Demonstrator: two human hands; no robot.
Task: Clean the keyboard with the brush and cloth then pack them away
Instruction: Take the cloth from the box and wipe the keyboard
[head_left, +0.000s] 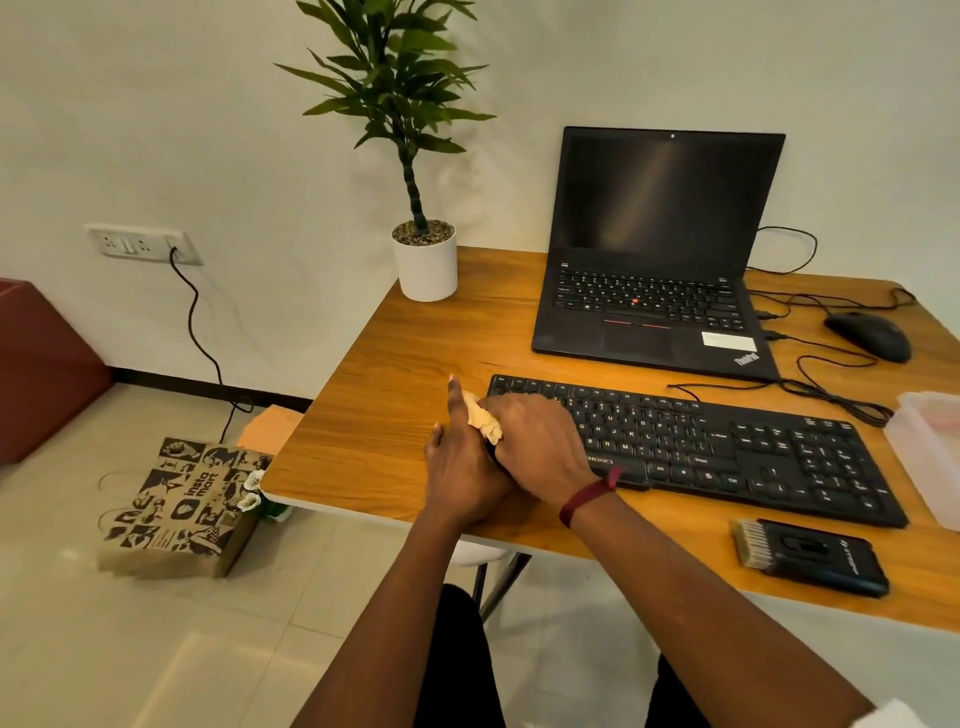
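Observation:
A black keyboard (727, 447) lies across the wooden table (384, 415) in front of me. My right hand (537, 441) is over the keyboard's left end and grips a crumpled tan cloth (480, 418), which sticks out toward the left. My left hand (460, 467) rests on the table against the keyboard's left edge, one finger stretched forward beside the cloth, and lies partly under my right hand. A black brush (810, 558) with pale bristles lies on the table near the front edge, right of my arms, untouched.
An open black laptop (660, 249) stands behind the keyboard, with a black mouse (870, 335) and loose cables to its right. A clear plastic box (930, 452) sits at the right edge. A potted plant (425, 265) stands on the far left corner. A paper bag (182, 506) stands on the floor.

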